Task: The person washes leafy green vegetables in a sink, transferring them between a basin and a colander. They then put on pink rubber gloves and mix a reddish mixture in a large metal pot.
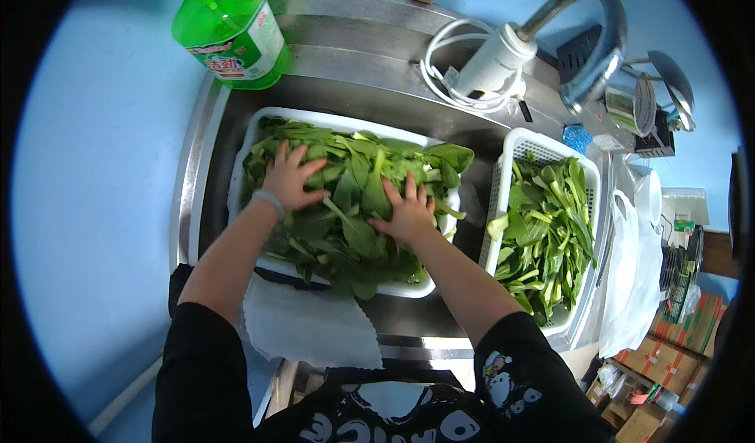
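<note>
Leafy green vegetables (348,231) fill a white plastic tub (413,289) inside the stainless steel sink (424,319). My left hand (290,177) rests on the leaves at the tub's left side, fingers spread; a pale band circles that wrist. Toward the tub's right side, my right hand (409,210) presses on the same heap with its fingers apart. Neither hand visibly grips a stem. To the right of the tub stands a white perforated basket (498,207), holding more greens (548,231) with pale stems. Whatever lies under the top leaves is hidden.
A green detergent bottle (236,36) stands at the sink's back left corner. Behind the basket rises a curved faucet (607,36) with a white heater body (498,60) and coiled cable. A white cloth (312,325) hangs over the front edge. White plastic bags (631,284) lie at right.
</note>
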### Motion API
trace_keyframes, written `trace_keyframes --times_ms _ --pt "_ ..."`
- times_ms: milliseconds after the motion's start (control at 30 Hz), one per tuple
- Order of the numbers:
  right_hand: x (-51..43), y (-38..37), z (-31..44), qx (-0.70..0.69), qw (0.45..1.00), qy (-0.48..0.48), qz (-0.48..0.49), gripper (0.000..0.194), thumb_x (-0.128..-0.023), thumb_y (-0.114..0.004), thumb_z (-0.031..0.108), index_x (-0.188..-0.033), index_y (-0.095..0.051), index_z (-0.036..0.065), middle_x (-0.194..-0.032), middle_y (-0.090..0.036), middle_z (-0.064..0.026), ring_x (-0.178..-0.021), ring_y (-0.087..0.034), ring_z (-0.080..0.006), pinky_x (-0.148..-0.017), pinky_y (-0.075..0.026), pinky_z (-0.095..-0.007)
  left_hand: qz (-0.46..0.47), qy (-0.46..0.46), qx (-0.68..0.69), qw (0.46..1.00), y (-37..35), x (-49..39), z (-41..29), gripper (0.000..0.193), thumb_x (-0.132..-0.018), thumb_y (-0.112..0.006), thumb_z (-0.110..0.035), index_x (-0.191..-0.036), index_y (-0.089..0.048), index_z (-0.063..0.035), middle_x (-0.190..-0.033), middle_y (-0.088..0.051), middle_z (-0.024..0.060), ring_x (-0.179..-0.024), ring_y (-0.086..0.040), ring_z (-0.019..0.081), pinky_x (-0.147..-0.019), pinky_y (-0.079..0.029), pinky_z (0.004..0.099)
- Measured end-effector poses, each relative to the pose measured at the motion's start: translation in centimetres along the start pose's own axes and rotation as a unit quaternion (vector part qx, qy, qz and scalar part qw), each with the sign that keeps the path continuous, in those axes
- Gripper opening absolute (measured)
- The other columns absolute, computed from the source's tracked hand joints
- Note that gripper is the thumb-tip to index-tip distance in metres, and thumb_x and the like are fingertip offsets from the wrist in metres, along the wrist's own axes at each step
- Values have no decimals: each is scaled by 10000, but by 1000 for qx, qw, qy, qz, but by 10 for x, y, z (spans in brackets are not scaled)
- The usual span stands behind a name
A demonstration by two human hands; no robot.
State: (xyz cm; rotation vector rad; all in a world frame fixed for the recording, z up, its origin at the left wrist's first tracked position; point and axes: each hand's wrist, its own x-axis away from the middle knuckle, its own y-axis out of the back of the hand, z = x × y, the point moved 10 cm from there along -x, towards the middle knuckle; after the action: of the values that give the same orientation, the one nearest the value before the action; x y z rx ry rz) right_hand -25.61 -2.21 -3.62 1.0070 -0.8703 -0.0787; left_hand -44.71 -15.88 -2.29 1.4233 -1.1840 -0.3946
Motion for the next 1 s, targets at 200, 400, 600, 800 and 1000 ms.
trace_keyframes --times_ms 200,400,600,800,1000 --pt "-22 -37 -12 20 1000 15 -10 935 -780 -684 602 -1533 -193 344 -1600 84 -196 -1428 -145 -487 -1110 -198 -622 -15 51 23 998 -36 19 16 815 -770 -738 -514 -1471 -350 -361 -1604 -72 53 -1459 -10 423 -1006 -296 747" --pt "-59 -63 -22 -4 999 11 41 982 -796 -705 542 -1550 -145 255 -1592 124 -197 -1441 -126 -466 -1128 -210 -598 15 86 25 996 -72 -18 35 871 -756 -778 -436 -1489 -330 -294 -1606 -61 67 -1460 -11 424 -1080 -340 608" --pt "-35 -22 -13 37 995 38 85 837 -853 -687 387 -1528 -216 233 -1592 -18 -225 -1430 -198 -454 -1126 -307 -503 48 90 41 994 -30 -12 22 774 -810 -699 -469 -1477 -367 -261 -1583 -178 130 -1437 -137 449 -1111 -337 535" --pt "-26 43 47 36 990 82 -110 733 -850 -655 434 -1485 -319 288 -1588 -129 -189 -1442 -216 -391 -1119 -269 -568 -132 -28 33 990 20 -22 -75 518 -890 -602 -459 -1372 -505 -296 -1558 -256 158 -1435 -210 410 -1122 -124 662" --pt "-31 -19 -11 27 999 27 0 728 -880 -629 445 -1499 -252 375 -1610 25 -166 -1457 -129 -432 -1133 -203 -591 -63 40 -18 997 -45 -10 -17 457 -903 -616 -422 -1336 -540 -297 -1541 -288 49 -1467 -166 280 -1080 -92 739"
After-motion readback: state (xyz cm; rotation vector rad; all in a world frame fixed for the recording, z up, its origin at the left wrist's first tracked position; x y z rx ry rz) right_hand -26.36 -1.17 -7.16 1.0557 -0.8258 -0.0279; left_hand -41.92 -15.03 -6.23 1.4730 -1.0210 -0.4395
